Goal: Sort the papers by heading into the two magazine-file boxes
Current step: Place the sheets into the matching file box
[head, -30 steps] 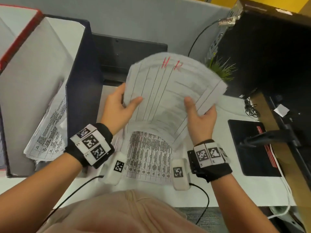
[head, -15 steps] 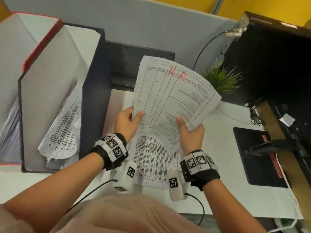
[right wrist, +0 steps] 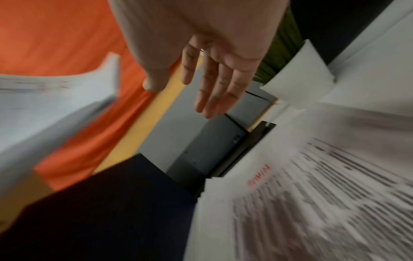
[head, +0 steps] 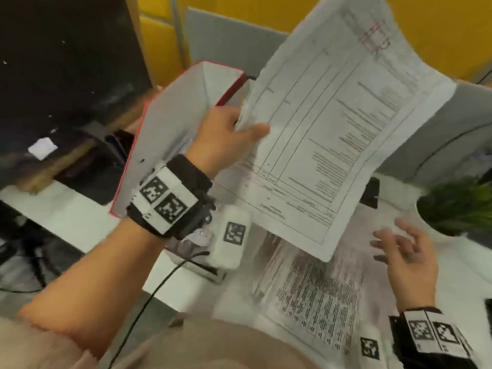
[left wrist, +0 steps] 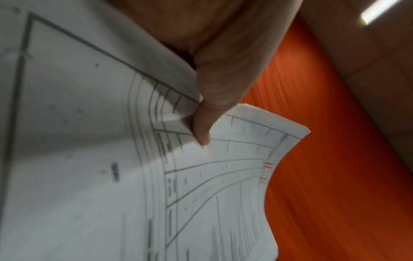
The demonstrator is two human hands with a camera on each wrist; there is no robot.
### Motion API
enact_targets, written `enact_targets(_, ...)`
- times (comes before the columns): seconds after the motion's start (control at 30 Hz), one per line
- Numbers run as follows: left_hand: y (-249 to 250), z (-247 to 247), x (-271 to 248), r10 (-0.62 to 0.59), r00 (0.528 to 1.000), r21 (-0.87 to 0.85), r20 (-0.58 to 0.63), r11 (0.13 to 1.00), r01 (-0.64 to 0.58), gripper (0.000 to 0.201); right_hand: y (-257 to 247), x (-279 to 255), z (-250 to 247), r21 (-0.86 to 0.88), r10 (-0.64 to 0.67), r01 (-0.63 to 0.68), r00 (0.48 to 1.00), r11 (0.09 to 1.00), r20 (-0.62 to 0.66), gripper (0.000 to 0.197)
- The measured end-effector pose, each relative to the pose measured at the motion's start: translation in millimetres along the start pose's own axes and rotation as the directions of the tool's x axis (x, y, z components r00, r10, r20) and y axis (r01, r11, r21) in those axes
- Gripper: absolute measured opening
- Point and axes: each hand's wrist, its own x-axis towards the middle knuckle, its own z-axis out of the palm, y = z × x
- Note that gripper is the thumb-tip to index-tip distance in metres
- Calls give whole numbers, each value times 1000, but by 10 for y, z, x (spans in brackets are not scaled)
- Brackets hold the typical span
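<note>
Left hand (head: 226, 134) pinches a raised paper sheaf (head: 332, 145) hiding much of the red-edged file box (head: 170, 123); right hand (head: 407, 257), lower right, hovers released.

Blurred red heading (right wrist: 259, 176) on desk papers (right wrist: 312, 194)

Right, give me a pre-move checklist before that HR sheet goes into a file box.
1. Left hand grips the HR sheet: ok.
2. Right hand clear of the sheet, fingers straight: ok.
3. Red heading readable: ok, blurred but reads HR.
4. Red-edged file box mouth reachable behind the left hand: ok.
5. Which box takes HR: cannot tell.
6. Remaining stack lying flat on the desk: ok.
</note>
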Motion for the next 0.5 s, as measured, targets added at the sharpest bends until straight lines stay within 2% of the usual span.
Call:
enact_targets(0.1, -130, -581, 24, -152, 984, 87, -91, 983, 160, 46, 366, -41, -32, -98, 92, -92, 996, 991, -4, 22)
enact_targets(0.27, -458, -1270, -35, -403, 892, 29, -203, 908, 417, 33, 807, -115, -104, -294, 170, -197, 979, 935, -114, 28)
enact_targets(0.4, -718, -1477, 8, -416, 846, 144, -334, 865, 482, 30, 976, -181, -152, -464, 142, -172, 985, 869, -100, 28)
enact_targets(0.5, -883, -1421, 115, -343, 859, 329, -379, 818, 472, 26, 1006, -226, -157, -644, 87, -113, 994, 757, -72, 41)
